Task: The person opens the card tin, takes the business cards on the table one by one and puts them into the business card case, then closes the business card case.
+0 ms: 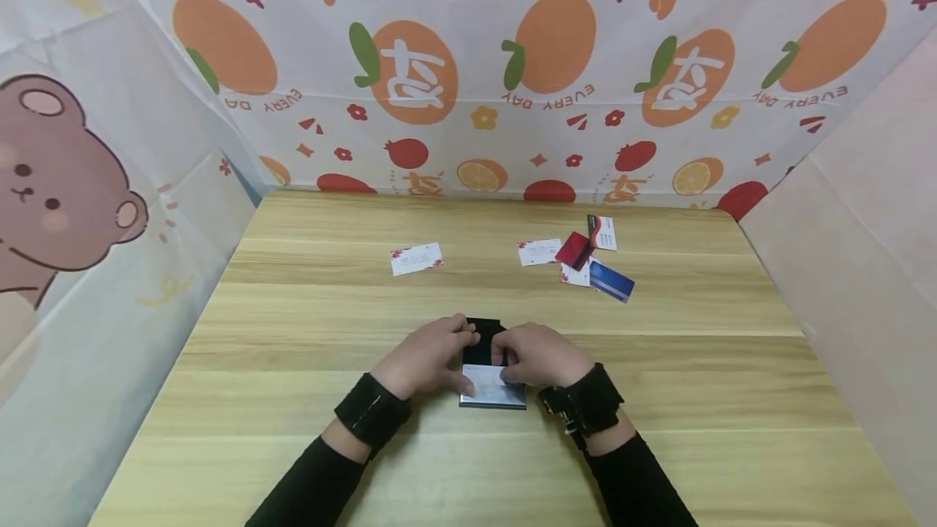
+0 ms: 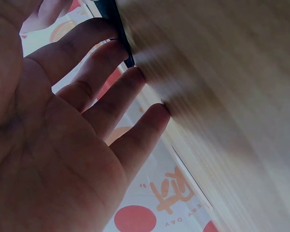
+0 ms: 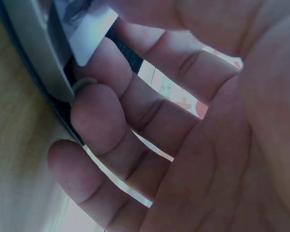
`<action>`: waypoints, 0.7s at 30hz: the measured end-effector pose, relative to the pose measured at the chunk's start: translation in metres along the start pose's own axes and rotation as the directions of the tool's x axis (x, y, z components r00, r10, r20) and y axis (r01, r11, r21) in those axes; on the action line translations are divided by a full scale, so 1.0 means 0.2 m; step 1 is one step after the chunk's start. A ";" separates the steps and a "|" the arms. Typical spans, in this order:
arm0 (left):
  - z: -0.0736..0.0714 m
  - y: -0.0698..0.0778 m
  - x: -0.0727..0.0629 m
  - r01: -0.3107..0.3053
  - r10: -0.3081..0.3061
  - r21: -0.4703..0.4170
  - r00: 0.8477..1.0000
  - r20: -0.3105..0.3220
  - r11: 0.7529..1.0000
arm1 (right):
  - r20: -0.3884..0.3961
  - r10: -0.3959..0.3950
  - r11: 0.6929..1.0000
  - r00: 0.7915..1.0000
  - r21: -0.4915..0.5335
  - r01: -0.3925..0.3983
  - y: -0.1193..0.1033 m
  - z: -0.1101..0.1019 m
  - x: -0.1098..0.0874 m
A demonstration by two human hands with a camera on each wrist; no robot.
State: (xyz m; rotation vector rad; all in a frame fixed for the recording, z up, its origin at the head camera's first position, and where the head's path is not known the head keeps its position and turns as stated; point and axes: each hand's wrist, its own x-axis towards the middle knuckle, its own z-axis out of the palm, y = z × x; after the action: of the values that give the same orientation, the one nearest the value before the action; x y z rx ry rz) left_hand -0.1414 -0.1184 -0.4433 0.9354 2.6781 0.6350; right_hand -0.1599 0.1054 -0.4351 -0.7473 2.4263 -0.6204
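Observation:
An unfolded card case (image 1: 494, 402) lies on the table, its black lid (image 1: 484, 330) turned back away from me and its metallic half nearer. A pale card (image 1: 485, 376) sits over the metallic half. My left hand (image 1: 428, 358) holds the case's left side, thumb over the card and fingertips along the black lid. In the left wrist view, fingertips (image 2: 135, 75) meet the lid's dark edge and the tabletop. From the right, my right hand (image 1: 545, 354) pinches the card with thumb and bent fingers. The card's corner (image 3: 89, 46) shows beside the case's metal wall (image 3: 38, 53) in the right wrist view.
Behind the right hand lie a red card (image 1: 573, 250), a blue card (image 1: 612, 280), a black-and-white card (image 1: 603, 233) and white floral cards (image 1: 538, 252), partly overlapping. Another white card (image 1: 416, 259) lies alone farther left. A fruit-print cloth (image 1: 483, 128) hangs at the table's back edge.

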 end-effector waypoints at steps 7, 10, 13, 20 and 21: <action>0.00 0.00 -0.01 0.001 -0.001 0.001 1.000 0.000 1.000 | -0.001 0.005 1.000 1.000 -0.007 -0.005 -0.02 0.01 0.00; 0.00 0.01 -0.01 -0.001 0.001 -0.001 1.000 0.000 1.000 | -0.010 0.007 1.000 1.000 -0.009 -0.007 -0.02 0.02 0.00; 0.00 0.01 -0.01 0.000 0.000 -0.001 1.000 -0.001 1.000 | -0.024 0.012 1.000 1.000 -0.018 -0.012 -0.03 0.02 0.00; 0.00 0.00 -0.01 0.007 -0.007 -0.007 1.000 0.001 1.000 | -0.051 0.015 1.000 0.999 -0.011 -0.016 -0.03 0.02 0.01; 0.00 0.00 -0.01 0.007 -0.007 -0.005 1.000 0.001 1.000 | -0.052 0.017 1.000 0.998 -0.009 -0.017 -0.03 0.02 0.01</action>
State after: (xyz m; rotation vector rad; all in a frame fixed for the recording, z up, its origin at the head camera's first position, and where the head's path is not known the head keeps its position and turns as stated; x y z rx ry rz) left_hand -0.1404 -0.1192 -0.4426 0.9242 2.6768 0.6391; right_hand -0.1568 0.0981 -0.4357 -0.7219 2.4822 -0.6298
